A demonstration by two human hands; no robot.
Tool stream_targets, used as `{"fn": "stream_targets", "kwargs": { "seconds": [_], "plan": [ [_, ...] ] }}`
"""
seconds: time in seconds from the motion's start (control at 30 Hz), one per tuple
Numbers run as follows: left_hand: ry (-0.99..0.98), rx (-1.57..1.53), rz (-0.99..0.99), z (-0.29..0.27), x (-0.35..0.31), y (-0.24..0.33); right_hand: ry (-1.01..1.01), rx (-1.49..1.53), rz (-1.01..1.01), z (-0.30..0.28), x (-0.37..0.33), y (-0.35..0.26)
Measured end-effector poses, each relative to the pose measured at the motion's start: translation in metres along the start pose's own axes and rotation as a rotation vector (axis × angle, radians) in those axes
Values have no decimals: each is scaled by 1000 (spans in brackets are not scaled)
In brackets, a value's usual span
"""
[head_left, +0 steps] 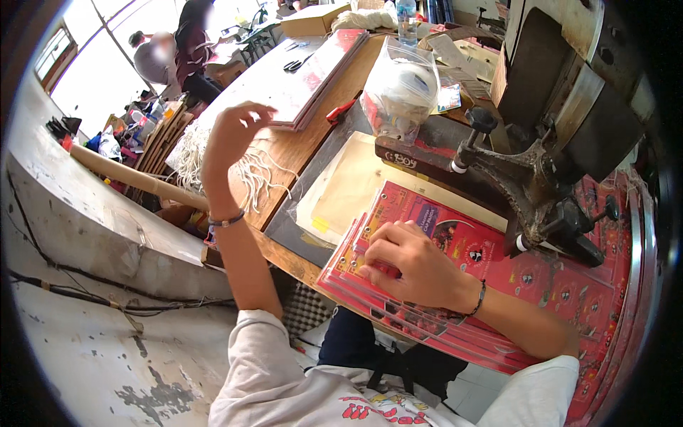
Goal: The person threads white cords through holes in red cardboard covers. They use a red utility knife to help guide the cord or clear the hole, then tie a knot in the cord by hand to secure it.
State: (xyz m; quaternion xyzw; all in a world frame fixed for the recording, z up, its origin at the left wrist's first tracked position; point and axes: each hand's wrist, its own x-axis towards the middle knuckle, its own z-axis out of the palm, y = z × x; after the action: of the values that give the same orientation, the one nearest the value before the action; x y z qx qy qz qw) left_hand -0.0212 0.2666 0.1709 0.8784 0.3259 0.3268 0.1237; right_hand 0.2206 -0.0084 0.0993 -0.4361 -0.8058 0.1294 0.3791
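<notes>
My left hand is raised above the table's left side, near a heap of white cords. Its fingers are bent but apart, and nothing shows in them. My right hand rests on a stack of flat red printed sheets, close to the left edge, where small metal eyelets show. Its fingers are curled down with the thumb near the index finger; whatever lies under them is hidden. Cream sheets lie just beyond the stack on a dark mat.
A dark metal machine with black knobs stands over the red sheets at the right. Behind the mat is a clear plastic bag with white contents. Another flat stack with scissors lies farther left. A person is at the back.
</notes>
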Motion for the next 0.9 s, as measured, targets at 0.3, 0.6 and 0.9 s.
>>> {"fn": "stream_targets", "kwargs": {
  "seconds": [0.3, 0.6, 0.9],
  "plan": [
    [-376, 126, 55, 57, -61, -21, 80, 184, 40, 4, 0, 5],
    [-195, 282, 223, 43, -47, 5, 162, 422, 343, -10, 0, 8],
    [-292, 245, 55, 30, -85, -12, 272, 784, 457, 0, -2, 19]
  ]
}}
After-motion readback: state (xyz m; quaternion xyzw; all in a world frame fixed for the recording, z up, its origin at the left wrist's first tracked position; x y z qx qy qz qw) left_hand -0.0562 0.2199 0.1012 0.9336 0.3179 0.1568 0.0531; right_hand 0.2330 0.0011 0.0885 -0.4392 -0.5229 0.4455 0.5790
